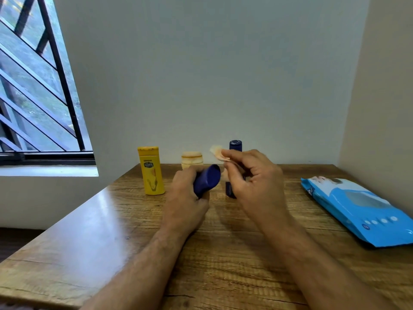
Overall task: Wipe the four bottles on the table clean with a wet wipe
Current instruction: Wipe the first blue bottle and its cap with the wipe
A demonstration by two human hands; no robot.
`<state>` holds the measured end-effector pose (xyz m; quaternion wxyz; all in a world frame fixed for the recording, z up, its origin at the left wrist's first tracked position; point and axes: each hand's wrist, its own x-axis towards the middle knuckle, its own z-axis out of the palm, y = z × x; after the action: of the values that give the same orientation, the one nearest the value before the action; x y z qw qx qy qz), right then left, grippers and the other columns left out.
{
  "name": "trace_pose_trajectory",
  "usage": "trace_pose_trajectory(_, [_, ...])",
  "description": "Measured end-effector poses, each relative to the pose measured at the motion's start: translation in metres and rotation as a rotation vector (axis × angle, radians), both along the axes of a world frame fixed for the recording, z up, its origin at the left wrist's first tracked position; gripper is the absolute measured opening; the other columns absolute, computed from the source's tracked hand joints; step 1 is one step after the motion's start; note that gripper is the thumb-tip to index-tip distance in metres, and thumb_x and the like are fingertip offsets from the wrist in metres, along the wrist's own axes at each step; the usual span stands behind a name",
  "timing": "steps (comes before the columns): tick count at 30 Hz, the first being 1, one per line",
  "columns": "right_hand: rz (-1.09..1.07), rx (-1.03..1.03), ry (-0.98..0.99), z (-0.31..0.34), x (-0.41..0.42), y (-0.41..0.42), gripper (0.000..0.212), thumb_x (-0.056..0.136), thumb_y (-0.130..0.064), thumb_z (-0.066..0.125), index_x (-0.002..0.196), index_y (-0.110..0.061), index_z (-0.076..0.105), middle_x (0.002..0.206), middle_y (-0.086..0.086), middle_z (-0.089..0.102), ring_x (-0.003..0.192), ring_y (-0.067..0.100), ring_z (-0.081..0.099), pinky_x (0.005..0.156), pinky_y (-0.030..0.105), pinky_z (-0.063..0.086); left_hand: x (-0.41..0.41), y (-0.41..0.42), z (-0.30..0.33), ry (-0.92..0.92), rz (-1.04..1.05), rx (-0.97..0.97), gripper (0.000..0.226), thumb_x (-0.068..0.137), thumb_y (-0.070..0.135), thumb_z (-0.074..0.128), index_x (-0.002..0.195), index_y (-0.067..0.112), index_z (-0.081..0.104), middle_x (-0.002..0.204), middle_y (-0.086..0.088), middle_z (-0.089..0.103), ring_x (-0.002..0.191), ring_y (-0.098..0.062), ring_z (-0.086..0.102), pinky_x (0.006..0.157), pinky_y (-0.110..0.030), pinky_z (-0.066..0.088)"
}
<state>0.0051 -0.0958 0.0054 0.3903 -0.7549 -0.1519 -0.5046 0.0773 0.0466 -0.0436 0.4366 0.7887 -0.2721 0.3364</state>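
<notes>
On the table (pixel 111 242), four bottles were near the far edge, close to the wall. The leftmost bottle (pixel 151 171) stood upright. To its right, a short jar (pixel 192 159) stood behind the left hand (pixel 185 198). This hand held a tilted bottle (pixel 206 180) above the table. The right hand (pixel 254 177) was just beside it, with a wipe (pixel 218 154) in its fingers. The fourth bottle (pixel 235 146) stood behind the right hand, partly hidden. A pack of wipes (pixel 362 211) lay well apart, at the right side.

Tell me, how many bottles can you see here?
4: a yellow bottle standing at the left, a short beige one beside it, a dark blue bottle held tilted in the left hand, another blue one upright behind the right hand.
</notes>
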Motion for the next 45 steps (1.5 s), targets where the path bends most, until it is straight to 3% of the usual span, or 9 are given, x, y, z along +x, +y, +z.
trace_pose_trajectory(8, [0.132,-0.271,0.126,-0.006,-0.004,0.001,0.022,0.082,-0.005,0.073,0.098,-0.019,0.078,0.094,-0.011,0.066,0.085,0.002,0.062,0.073,0.009,0.050,0.004,0.006,0.000,-0.057,0.006,-0.036,0.047,0.081,0.002,0.074,0.107,0.035,0.053,0.094,0.022,0.050,0.090,-0.015,0.055,0.074,-0.037,0.052])
trace_pose_trajectory(14, [0.074,-0.073,0.063,0.001,-0.003,-0.002,0.022,0.083,0.001,0.070,0.097,-0.015,0.078,0.090,-0.011,0.067,0.080,-0.003,0.062,0.068,0.004,0.045,-0.001,0.002,0.000,-0.071,-0.150,-0.052,0.031,0.080,0.015,0.067,0.109,0.022,0.060,0.087,0.000,0.062,0.075,-0.021,0.059,0.065,-0.046,0.053])
trace_pose_trajectory(18, [0.106,-0.143,-0.016,0.001,-0.006,-0.003,0.021,0.077,0.003,0.069,0.089,-0.013,0.078,0.087,-0.004,0.067,0.080,0.006,0.063,0.069,0.009,0.047,-0.002,0.004,0.000,-0.100,-0.240,-0.069,0.024,0.081,0.017,0.068,0.104,0.014,0.062,0.086,-0.004,0.065,0.075,-0.025,0.063,0.063,-0.049,0.053])
trace_pose_trajectory(23, [0.116,-0.281,-0.031,-0.004,-0.008,0.004,0.021,0.081,-0.003,0.070,0.097,-0.014,0.077,0.091,-0.004,0.063,0.084,0.007,0.060,0.075,0.008,0.045,0.003,0.006,-0.004,-0.053,-0.163,-0.071,0.028,0.078,0.019,0.065,0.106,0.011,0.064,0.091,0.000,0.064,0.080,-0.015,0.064,0.066,-0.038,0.056])
trace_pose_trajectory(28, [-0.011,-0.075,0.018,0.001,-0.001,-0.002,0.023,0.088,-0.001,0.065,0.103,-0.015,0.076,0.094,-0.007,0.063,0.084,-0.002,0.061,0.073,0.002,0.043,-0.004,0.001,0.001,-0.118,-0.233,-0.055,0.031,0.077,0.011,0.065,0.106,0.019,0.060,0.087,0.001,0.061,0.076,-0.021,0.058,0.065,-0.046,0.051])
trace_pose_trajectory(32, [0.001,0.076,0.031,0.005,-0.002,-0.005,0.021,0.089,-0.003,0.066,0.102,-0.017,0.076,0.095,-0.007,0.067,0.089,0.000,0.062,0.072,0.003,0.045,-0.006,0.000,0.006,-0.158,-0.303,-0.170,0.026,0.073,0.020,0.058,0.099,0.021,0.053,0.088,-0.007,0.050,0.076,-0.033,0.051,0.061,-0.054,0.044])
trace_pose_trajectory(38, [0.212,-0.051,0.305,-0.004,0.001,0.000,0.018,0.086,-0.008,0.071,0.096,-0.021,0.078,0.088,-0.015,0.071,0.083,0.001,0.067,0.072,0.013,0.053,-0.016,0.000,0.007,-0.091,-0.318,-0.378,0.041,0.084,0.032,0.060,0.118,0.010,0.056,0.095,-0.007,0.062,0.086,-0.024,0.063,0.075,-0.045,0.055])
trace_pose_trajectory(42, [0.185,-0.057,0.275,-0.005,0.001,-0.002,0.018,0.086,-0.007,0.071,0.094,-0.022,0.078,0.087,-0.016,0.070,0.083,0.001,0.066,0.069,0.010,0.051,-0.020,0.006,0.009,-0.011,-0.360,-0.536,0.062,0.088,0.017,0.067,0.141,0.018,0.035,0.107,-0.008,0.072,0.093,-0.029,0.072,0.076,-0.035,0.060])
trace_pose_trajectory(45, [0.098,-0.013,0.192,-0.003,0.002,-0.004,0.020,0.088,-0.008,0.069,0.099,-0.022,0.076,0.093,-0.014,0.069,0.089,-0.002,0.064,0.074,0.008,0.050,-0.025,0.004,0.013,-0.007,-0.412,-0.505,0.049,0.090,0.021,0.067,0.130,0.026,0.040,0.107,-0.008,0.072,0.089,-0.029,0.073,0.067,-0.037,0.060])
